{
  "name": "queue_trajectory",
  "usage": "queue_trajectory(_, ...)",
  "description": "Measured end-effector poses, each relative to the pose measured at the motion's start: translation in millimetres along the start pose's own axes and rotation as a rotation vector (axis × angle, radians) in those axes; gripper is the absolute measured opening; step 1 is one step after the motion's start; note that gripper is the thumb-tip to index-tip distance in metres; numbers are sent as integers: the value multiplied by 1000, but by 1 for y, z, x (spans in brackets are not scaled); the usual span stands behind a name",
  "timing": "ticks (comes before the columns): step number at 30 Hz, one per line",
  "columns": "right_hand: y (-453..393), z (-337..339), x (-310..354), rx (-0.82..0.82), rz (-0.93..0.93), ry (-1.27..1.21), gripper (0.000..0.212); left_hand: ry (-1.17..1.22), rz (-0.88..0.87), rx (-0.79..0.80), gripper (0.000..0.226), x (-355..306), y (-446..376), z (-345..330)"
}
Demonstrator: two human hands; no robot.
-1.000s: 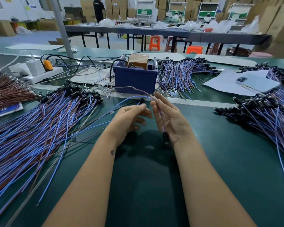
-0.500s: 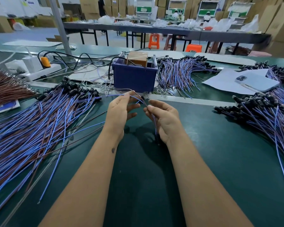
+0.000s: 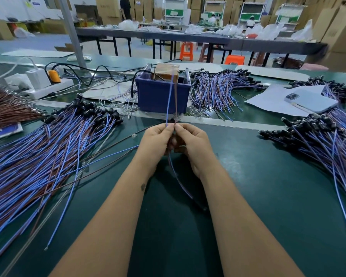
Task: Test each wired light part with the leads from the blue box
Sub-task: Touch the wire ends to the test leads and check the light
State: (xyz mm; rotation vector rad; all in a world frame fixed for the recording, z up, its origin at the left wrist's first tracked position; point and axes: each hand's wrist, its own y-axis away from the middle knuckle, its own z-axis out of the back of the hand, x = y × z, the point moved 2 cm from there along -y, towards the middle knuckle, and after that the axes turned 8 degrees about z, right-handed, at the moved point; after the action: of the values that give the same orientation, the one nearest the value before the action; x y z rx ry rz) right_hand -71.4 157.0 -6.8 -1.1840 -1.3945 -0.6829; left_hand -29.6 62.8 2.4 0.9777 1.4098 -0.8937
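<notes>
Both hands meet at counter centre, just in front of the blue box [image 3: 162, 95]; your left hand [image 3: 155, 142] pinches the blue wire [image 3: 169, 100] at the fingertips, your right hand [image 3: 192, 143] pinches the brown wire [image 3: 175, 96] just beside it — each grip is pressed on its own strand, the two running up toward the box top. The part's dark body end seems to sit between your palms; cannot tell exactly, it is mostly hidden. A wire tail [image 3: 178, 180] hangs below the hands toward you.

Judgement: you are lining up the two strands for contact with the leads; keep them apart so the bare ends don't touch each other; hold close to the tips for control; watch the lamp end for a glow before you sort it.

Untested pile [image 3: 38, 156] lies left, another pile [image 3: 318, 140] right — which is which is a guess; keep the tested one from mixing.
</notes>
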Motion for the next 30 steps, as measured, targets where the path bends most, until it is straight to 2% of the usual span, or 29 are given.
queue_trajectory(3, 0, 2, -2, -74, 35, 57, 14, -118, 3, -10, 26, 4, 0, 0)
queue_trajectory(9, -1, 0, -3, -87, 84, 141, 24, -580, -156, -196, 26, 10, -3, 7)
queue_trajectory(11, -1, 1, -3, -87, 80, 128, 25, -637, -169, -236, 28, 10, -4, 8)
queue_trajectory(15, -1, 2, -2, -100, 88, 101, 22, -510, -161, -175, 29, 9, -6, 10)
queue_trajectory(21, -3, 3, -2, -168, 81, 75, 16, -318, 3, -54, 27, 14, -11, 10)
queue_trajectory(26, -3, 9, 0, -233, 114, 229, 15, -343, -25, -155, 20, 15, -14, 23)
queue_trajectory(30, -5, 11, -1, -266, 126, 328, 10, -372, -47, -269, 34, 16, -16, 29)
